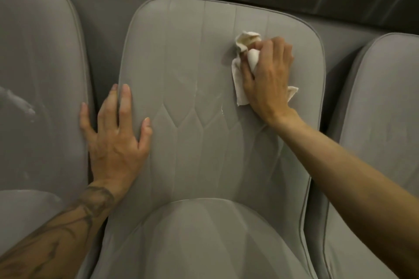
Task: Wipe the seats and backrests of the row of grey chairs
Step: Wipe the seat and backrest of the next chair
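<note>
Backrest point(199, 75) of the middle chair is the surface in hand; a crumpled white cloth point(239, 81) lies against its upper right part, bunched under the right hand point(269, 75), whose fingers curl over the wad and pinch it to the grey upholstery, a fold of it sticking up above the knuckles and a corner showing below the wrist. The left hand point(115, 140) rests flat on the backrest's left edge with fingers straight and spread, the little finger reaching across the gap towards the left chair point(38, 75); it reads as a bracing hand, holding nothing.

A glistening wet streak point(221, 108) runs down the backrest just left of the cloth, which suggests that part has had a pass; the left half looks dry and probably remains to be done, though the light is dim and I cannot be sure. The seat point(199, 244) of this chair shows faint sheen, but whether it has been wiped cannot be told. The left chair carries a pale smear point(20, 102) on its backrest, so it seems to need attention; the right chair point(381, 120) shows only a slice, its state unclear. By this reckoning the task is well short of finished.
</note>
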`<state>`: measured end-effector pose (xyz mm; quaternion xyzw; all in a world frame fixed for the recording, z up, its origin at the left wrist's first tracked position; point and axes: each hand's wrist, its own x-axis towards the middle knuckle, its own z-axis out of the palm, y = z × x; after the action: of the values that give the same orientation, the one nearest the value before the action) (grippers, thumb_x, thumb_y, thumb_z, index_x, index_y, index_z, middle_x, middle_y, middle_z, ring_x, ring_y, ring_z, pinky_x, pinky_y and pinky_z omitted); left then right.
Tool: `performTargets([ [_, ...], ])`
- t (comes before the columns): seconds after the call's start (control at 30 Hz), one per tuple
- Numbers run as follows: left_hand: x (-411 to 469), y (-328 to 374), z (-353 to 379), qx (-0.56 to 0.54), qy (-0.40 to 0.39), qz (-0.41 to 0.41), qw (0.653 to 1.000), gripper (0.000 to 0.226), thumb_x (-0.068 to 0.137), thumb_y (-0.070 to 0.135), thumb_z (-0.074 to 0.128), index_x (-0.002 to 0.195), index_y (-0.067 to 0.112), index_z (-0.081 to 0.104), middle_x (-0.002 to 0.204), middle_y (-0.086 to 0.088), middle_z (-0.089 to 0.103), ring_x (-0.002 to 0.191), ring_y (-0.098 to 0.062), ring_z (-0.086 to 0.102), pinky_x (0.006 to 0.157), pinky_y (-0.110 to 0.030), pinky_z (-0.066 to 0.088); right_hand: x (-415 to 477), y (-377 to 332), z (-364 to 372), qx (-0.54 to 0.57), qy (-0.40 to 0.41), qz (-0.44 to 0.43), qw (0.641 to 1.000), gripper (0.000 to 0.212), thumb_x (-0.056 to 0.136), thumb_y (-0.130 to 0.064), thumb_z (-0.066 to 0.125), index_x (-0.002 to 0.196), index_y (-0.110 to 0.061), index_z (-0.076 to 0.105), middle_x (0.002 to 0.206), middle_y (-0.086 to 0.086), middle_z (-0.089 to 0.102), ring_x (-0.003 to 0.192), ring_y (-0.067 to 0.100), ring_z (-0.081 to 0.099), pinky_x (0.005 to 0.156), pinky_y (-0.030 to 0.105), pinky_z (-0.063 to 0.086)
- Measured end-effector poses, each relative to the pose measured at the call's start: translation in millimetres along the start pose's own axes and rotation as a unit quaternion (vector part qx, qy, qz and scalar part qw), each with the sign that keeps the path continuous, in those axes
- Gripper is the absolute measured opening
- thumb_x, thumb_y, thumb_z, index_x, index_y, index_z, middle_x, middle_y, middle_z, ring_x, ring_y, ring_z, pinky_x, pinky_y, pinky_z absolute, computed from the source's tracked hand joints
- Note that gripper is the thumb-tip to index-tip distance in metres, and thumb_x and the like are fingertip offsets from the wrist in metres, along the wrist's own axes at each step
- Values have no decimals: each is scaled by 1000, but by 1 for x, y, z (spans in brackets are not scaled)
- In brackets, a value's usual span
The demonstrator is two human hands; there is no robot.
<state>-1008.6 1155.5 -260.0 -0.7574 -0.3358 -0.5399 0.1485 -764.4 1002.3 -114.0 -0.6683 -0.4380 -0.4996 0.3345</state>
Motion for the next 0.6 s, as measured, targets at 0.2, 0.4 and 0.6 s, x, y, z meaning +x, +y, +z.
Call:
performTargets([
  [0.2, 0, 1, -1, -6, 0, -1, 1000, 69, 106, 43, 41, 166, 15, 20, 166, -13, 32, 149, -28, 38, 128, -58, 12, 16, 1, 0, 29, 66, -28, 997, 30, 97, -43, 59, 103, -13, 60, 120, 12, 52, 107, 26, 48, 89, 31, 34],
  [0.4, 0, -1, 0, 4, -1, 2, 1000, 70, 107, 44, 40, 166, 16, 17, 166, -13, 32, 150, -28, 37, 128, -58, 11, 22, 3, 3, 16, 86, -168, 982, 15, 101, -19, 59, 113, -23, 66, 126, 1, 58, 112, 20, 42, 88, 42, 38],
  [0.6, 0, -1, 0, 1, 2, 2, 1000, 69, 107, 44, 40, 166, 15, 18, 166, -13, 33, 150, -28, 38, 127, -59, 13, 21, 18, -7, 13, -36, -122, 992, 58, 98, -44, 52, 146, -13, 44, 142, 14, 45, 124, 22, 38, 102, 34, 32],
])
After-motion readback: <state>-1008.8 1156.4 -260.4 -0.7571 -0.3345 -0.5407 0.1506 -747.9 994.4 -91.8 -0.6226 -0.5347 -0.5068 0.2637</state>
